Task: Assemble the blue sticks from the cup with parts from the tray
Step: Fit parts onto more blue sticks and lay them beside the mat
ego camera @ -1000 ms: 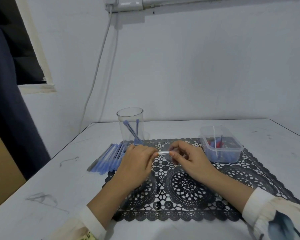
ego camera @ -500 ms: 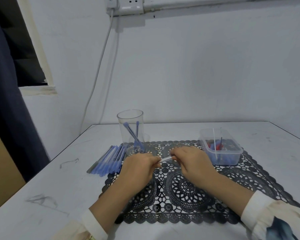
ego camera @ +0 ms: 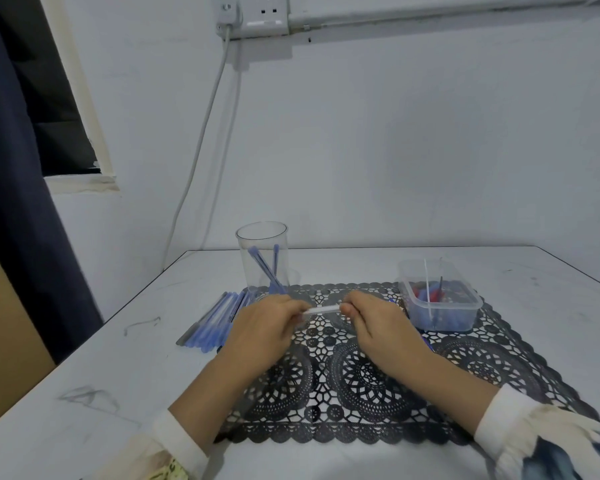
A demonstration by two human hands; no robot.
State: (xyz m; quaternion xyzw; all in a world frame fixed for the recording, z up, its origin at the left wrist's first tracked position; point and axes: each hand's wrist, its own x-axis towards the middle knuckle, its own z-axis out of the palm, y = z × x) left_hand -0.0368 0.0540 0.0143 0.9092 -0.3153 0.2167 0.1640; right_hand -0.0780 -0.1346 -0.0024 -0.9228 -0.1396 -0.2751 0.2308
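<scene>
White bench (ego camera: 118, 358) bearing a black lace mat (ego camera: 361, 393). Left hand (ego camera: 264, 330) and right hand (ego camera: 378, 323), fingers curled, meet above the mat's middle. Clear tray (ego camera: 440, 320) of small parts, far right of the mat. Row of blue sticks (ego camera: 212, 320) lying left of the mat. Clear cup (ego camera: 262, 244), far left corner, holding upright blue sticks (ego camera: 264, 268). Pale slender stick (ego camera: 321, 310), nearly level, pinched at either end by both hands.

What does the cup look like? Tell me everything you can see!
The cup is a tall, clear tumbler, plastic by its look, with an open top. It stands upright at the far left corner of the mat. A few blue sticks lean inside it. No hands touch it: the left hand and right hand hold a pale tube nearer the person.
</scene>
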